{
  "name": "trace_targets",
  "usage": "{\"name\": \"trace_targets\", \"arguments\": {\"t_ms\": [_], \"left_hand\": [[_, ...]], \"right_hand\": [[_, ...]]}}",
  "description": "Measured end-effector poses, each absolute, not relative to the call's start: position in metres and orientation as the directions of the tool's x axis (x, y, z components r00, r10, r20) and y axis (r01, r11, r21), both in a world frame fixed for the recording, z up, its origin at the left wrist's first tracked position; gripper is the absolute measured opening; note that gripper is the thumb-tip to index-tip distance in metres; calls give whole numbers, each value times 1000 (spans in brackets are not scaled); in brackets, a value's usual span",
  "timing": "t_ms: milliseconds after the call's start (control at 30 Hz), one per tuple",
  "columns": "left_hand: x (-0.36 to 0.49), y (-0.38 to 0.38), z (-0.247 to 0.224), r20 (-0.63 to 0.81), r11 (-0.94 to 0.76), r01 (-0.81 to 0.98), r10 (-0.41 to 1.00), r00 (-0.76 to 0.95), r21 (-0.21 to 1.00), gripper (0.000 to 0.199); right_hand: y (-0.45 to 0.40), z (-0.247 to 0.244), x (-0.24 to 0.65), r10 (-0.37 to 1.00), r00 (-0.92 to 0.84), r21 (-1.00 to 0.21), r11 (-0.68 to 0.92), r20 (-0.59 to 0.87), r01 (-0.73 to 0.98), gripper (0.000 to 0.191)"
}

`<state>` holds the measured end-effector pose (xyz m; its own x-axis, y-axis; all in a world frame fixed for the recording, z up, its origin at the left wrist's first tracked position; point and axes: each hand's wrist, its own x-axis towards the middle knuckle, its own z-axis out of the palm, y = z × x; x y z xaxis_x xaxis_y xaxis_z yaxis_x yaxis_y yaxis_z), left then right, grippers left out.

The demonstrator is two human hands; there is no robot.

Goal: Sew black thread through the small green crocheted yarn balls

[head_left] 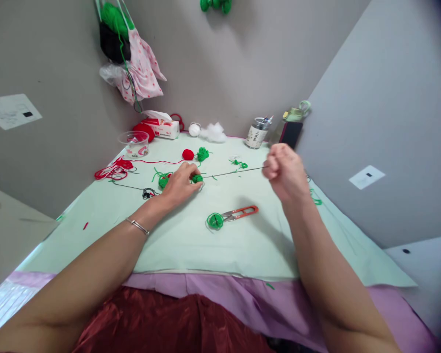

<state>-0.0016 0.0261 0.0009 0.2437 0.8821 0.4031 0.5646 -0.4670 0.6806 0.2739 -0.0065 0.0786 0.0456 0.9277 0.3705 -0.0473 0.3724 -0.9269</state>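
Observation:
My left hand rests on the table, its fingers closed on a small green crocheted piece. From that piece a dark thread runs taut to my right hand, which is raised in a fist around its far end. Whether a needle is inside the fist is hidden. Just left of my left hand lies another green ball-shaped piece with some red on it. Nearer to me, orange-handled thread snips lie with their blades against a small green coil of yarn.
Red yarn, a clear tub, a tissue box, a red ball, a green yarn bundle and white stuffing lie farther back. A pen can and a bottle stand by the wall. Bags hang at left.

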Motion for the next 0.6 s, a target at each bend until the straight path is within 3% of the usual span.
{"name": "trace_targets", "arguments": {"t_ms": [100, 167, 267, 367, 467, 600], "left_hand": [[-7, 33, 2, 397, -441, 578, 894, 210, 687, 12], [-7, 34, 5, 363, -409, 540, 911, 196, 735, 11], [-7, 32, 10, 155, -249, 373, 952, 264, 894, 17], [-9, 32, 14, -35, -29, 137, 896, 442, 990, 31], [-12, 33, 15, -58, 91, -37, 850, 524, 995, 30], [-12, 33, 19, -41, 150, -175, 862, 506, 973, 26]], "right_hand": [[7, 83, 312, 884, 195, -868, 460, 425, -189, 36], [13, 80, 327, 890, 237, -869, 440, 389, -225, 33], [21, 72, 335, 922, 316, -915, 311, 224, -258, 25], [29, 64, 339, 914, 392, -925, 236, 107, -297, 16], [36, 57, 345, 916, 398, -933, 183, 48, -310, 16], [42, 48, 352, 942, 337, -954, 101, 0, -283, 22]]}}
